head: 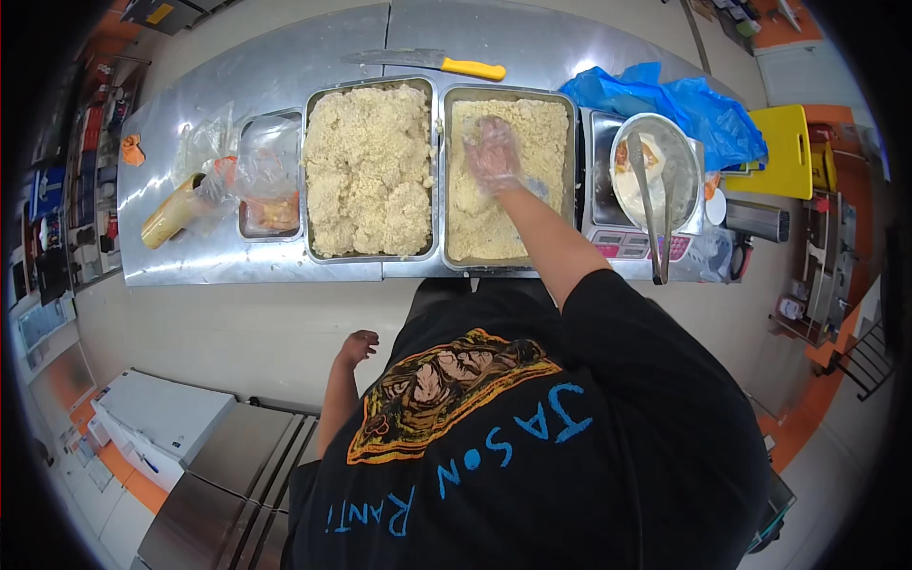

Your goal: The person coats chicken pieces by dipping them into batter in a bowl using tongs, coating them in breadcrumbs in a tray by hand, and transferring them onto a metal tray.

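Observation:
My right hand (494,153), in a clear plastic glove, rests palm down on pale crumb coating in the right-hand steel tray (572,178). Its fingertips are dusted with crumbs, and what lies beneath the palm is hidden. Directly left stands a second steel tray (308,214), heaped with crumb-coated pieces (367,171). My left hand (360,347) hangs beside my body, away from the table, with loosely bent fingers and nothing in it. To the right, metal tongs (657,214) lean in a round metal bowl (690,142) of whitish liquid, which sits on a digital scale (598,171).
A yellow-handled knife (472,68) lies behind the trays on the steel table (285,57). Left are a small tray (243,224) with a plastic bag (265,160), and a yellowish roll (171,214). Right are blue plastic (684,107) and a yellow cutting board (776,153).

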`<state>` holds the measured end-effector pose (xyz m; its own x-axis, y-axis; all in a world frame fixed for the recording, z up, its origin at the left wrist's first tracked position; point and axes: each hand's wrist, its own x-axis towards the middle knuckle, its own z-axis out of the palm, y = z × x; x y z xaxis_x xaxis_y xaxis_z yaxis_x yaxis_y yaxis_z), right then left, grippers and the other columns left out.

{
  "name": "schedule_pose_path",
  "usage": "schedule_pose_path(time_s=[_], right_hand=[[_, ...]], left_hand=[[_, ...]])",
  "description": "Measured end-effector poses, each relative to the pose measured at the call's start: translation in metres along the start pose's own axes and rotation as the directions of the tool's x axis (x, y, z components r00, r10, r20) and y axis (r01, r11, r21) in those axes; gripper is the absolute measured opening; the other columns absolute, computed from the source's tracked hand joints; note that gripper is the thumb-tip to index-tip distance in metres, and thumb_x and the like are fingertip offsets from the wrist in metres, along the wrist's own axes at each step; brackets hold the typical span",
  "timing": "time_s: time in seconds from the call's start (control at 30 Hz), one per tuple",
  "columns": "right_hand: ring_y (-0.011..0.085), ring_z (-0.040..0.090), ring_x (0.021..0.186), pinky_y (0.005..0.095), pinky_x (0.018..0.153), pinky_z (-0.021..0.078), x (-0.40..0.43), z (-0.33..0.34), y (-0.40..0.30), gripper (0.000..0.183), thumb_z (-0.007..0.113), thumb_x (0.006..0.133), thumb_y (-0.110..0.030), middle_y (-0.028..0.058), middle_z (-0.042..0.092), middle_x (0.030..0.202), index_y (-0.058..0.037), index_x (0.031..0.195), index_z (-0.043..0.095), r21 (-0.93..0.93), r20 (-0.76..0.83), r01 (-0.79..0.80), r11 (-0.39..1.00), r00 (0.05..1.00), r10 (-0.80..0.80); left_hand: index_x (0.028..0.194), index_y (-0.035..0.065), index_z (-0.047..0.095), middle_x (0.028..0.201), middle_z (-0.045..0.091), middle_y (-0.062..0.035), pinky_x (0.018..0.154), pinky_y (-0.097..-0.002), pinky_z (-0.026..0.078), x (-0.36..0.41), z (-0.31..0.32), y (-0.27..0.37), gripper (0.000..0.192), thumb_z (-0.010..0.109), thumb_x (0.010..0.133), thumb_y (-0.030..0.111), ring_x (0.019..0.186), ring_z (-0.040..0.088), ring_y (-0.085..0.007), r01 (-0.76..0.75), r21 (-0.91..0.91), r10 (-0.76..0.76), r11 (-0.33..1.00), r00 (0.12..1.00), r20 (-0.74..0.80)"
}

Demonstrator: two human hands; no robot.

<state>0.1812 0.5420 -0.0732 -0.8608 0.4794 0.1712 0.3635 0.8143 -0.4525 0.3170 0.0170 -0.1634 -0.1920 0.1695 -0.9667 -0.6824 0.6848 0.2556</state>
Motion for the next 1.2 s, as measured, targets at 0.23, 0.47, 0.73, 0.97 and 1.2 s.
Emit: schedule_pose_path(time_s=[0.23,0.47,0.73,0.97,1.2], right_hand=[[0.0333,0.044,0.122,0.0407,0.107,0.0306,-0.007,-0.002,0.009,0.052,0.047,0.088,-0.037,0.0222,0.049,0.128,0.0021,0.122,0.050,0.139,0.242,0.072,0.988,0.965,-0.104],[0.0304,0.052,0.114,0.0347,0.099,0.0404,-0.021,-0.059,0.020,0.050,0.057,0.078,-0.029,0.0220,0.054,0.121,-0.0002,0.118,0.055,-0.079,0.711,0.364,0.928,0.673,-0.203],[0.0344,0.062,0.099,0.0384,0.087,0.0487,-0.017,-0.083,0.026,0.044,0.068,0.067,-0.026,0.0251,0.063,0.104,0.0001,0.101,0.066,-0.109,0.834,-0.083,0.991,0.535,0.136],[0.0339,0.060,0.104,0.0382,0.090,0.0463,-0.033,-0.116,0.001,0.036,0.059,0.072,-0.016,0.0243,0.062,0.106,-0.0001,0.103,0.066,-0.104,0.712,-0.162,0.981,0.676,0.188],[0.0346,0.061,0.101,0.0358,0.090,0.0461,-0.021,-0.171,-0.029,0.045,0.061,0.068,-0.019,0.0250,0.063,0.103,-0.0011,0.109,0.063,0.031,0.583,-0.093,0.995,0.811,0.058]], left_hand=[[0.117,0.0030,0.057,0.106,0.066,-0.0148,0.061,-0.0365,0.052,-0.004,0.014,-0.040,0.033,0.054,0.086,0.016,0.082,0.067,-0.0260,-0.144,0.363,0.123,0.920,0.989,0.081],[0.111,0.0055,0.061,0.099,0.067,-0.0100,0.058,-0.0328,0.049,-0.029,0.080,-0.019,0.034,0.057,0.082,0.023,0.072,0.064,-0.0205,-0.103,-0.126,0.094,0.987,0.993,-0.074],[0.111,0.0047,0.061,0.098,0.067,-0.0106,0.057,-0.0311,0.049,-0.052,0.117,-0.015,0.036,0.059,0.079,0.023,0.075,0.066,-0.0208,-0.062,-0.020,0.058,0.998,0.987,-0.149],[0.115,0.0028,0.059,0.106,0.067,-0.0111,0.060,-0.0364,0.055,-0.024,0.111,-0.067,0.038,0.055,0.078,0.006,0.085,0.069,-0.0208,-0.095,0.260,0.093,0.961,0.995,0.023],[0.109,0.0066,0.064,0.100,0.068,-0.0081,0.061,-0.0345,0.055,0.010,0.067,-0.069,0.036,0.058,0.074,0.009,0.081,0.069,-0.0182,-0.353,0.551,0.320,0.756,0.934,0.158]])
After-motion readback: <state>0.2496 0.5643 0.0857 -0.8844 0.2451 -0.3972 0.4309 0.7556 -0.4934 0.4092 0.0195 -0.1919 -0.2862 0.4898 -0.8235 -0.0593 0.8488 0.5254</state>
